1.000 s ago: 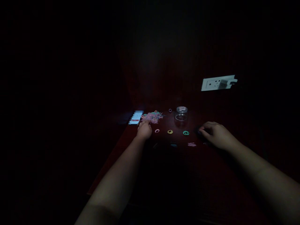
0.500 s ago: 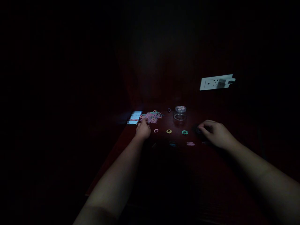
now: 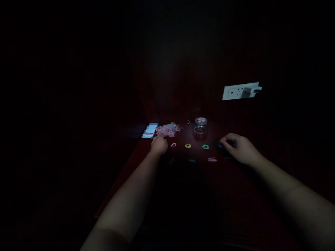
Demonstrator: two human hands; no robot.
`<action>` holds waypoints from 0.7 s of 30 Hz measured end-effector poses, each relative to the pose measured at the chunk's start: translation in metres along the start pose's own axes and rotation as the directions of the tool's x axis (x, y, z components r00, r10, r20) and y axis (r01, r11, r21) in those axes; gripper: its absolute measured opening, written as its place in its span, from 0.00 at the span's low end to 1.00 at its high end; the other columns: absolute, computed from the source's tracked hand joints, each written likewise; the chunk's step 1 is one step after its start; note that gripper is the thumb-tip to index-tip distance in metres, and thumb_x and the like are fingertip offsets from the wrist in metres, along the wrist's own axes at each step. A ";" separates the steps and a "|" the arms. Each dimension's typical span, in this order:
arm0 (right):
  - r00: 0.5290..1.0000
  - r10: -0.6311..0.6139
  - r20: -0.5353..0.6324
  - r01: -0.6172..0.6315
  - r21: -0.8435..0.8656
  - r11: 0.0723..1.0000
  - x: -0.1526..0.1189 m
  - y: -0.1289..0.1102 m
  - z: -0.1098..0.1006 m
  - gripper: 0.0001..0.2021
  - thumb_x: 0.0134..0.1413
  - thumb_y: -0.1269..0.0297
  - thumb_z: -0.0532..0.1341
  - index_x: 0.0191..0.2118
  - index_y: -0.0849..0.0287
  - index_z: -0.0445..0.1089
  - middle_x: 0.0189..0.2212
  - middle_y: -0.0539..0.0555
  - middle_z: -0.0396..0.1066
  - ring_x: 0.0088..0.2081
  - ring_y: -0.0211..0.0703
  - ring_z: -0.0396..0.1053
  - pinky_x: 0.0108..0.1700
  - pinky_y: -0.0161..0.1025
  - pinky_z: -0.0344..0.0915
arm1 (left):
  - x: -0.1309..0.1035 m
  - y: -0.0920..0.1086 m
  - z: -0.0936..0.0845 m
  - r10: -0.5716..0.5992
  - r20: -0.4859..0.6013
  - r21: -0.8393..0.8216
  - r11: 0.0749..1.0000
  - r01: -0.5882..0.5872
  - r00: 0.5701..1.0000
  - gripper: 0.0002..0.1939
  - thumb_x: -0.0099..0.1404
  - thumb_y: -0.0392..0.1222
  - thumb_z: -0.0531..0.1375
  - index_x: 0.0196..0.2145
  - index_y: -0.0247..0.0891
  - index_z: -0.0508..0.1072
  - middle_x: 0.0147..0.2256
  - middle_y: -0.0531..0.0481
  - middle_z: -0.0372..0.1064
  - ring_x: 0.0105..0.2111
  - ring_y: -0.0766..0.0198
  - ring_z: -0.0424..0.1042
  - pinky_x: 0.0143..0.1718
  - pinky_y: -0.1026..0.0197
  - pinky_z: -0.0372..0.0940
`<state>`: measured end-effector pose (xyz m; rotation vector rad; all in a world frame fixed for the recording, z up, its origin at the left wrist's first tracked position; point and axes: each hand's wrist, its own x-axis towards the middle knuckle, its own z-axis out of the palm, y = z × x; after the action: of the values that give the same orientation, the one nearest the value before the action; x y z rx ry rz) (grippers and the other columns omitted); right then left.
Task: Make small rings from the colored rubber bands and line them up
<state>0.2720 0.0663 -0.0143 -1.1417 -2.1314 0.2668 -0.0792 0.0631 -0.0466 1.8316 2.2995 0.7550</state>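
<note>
My left hand (image 3: 159, 145) rests palm down by the near edge of a tangled pile of small elastic bands (image 3: 167, 130), mostly pink with some green and orange; its fingers look loosely bent and apart, with nothing seen in them. On the right, thumb and index finger of my right hand (image 3: 239, 147) are pinched low over dark purplish bands (image 3: 220, 145); what sits between the fingertips is too dark to make out. Between the hands lie a pink band (image 3: 173, 145), yellow bands (image 3: 188, 146) and green bands (image 3: 205, 147) in a row.
Nearer me lie pink strips (image 3: 212, 159), bluish strips (image 3: 192, 160) and a faint dark bit (image 3: 171, 161). Behind stand a lidded clear jar (image 3: 200, 127) and a small ring (image 3: 188, 122). A lit phone (image 3: 150, 130) lies left. A socket panel (image 3: 240, 91) with a plug is on the wall.
My left hand has drawn its fingers back slightly from the pile. My right hand stays almost in place. The whole view has shifted a little.
</note>
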 end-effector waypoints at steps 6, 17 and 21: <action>1.000 -0.006 -0.006 0.006 0.003 1.000 0.000 0.001 0.000 0.12 0.57 0.58 0.56 0.30 0.57 0.73 0.32 0.56 0.75 0.34 0.48 0.73 0.38 0.43 0.67 | 0.001 -0.001 0.001 0.016 -0.043 -0.037 0.999 -0.017 0.999 0.19 0.63 0.39 0.58 0.51 0.38 0.73 0.55 0.41 0.70 0.58 0.51 0.64 0.61 0.52 0.57; 1.000 -0.011 -0.004 0.011 0.003 1.000 0.000 -0.001 -0.001 0.13 0.58 0.57 0.55 0.31 0.58 0.73 0.32 0.57 0.74 0.33 0.48 0.73 0.36 0.43 0.67 | -0.003 0.002 -0.011 -0.034 -0.174 -0.284 0.959 -0.017 0.984 0.09 0.64 0.38 0.57 0.40 0.37 0.76 0.38 0.46 0.78 0.38 0.59 0.77 0.44 0.60 0.70; 1.000 -0.023 0.004 0.023 0.012 1.000 -0.001 -0.004 -0.002 0.13 0.58 0.57 0.55 0.31 0.58 0.73 0.32 0.57 0.74 0.33 0.48 0.73 0.37 0.43 0.67 | -0.007 0.011 -0.014 -0.029 -0.208 -0.376 0.925 -0.053 0.978 0.05 0.63 0.37 0.59 0.37 0.36 0.73 0.35 0.46 0.77 0.34 0.62 0.77 0.40 0.61 0.71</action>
<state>0.2711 0.0633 -0.0116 -1.1103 -2.1422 0.2711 -0.0729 0.0543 -0.0315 1.6558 2.0608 1.3482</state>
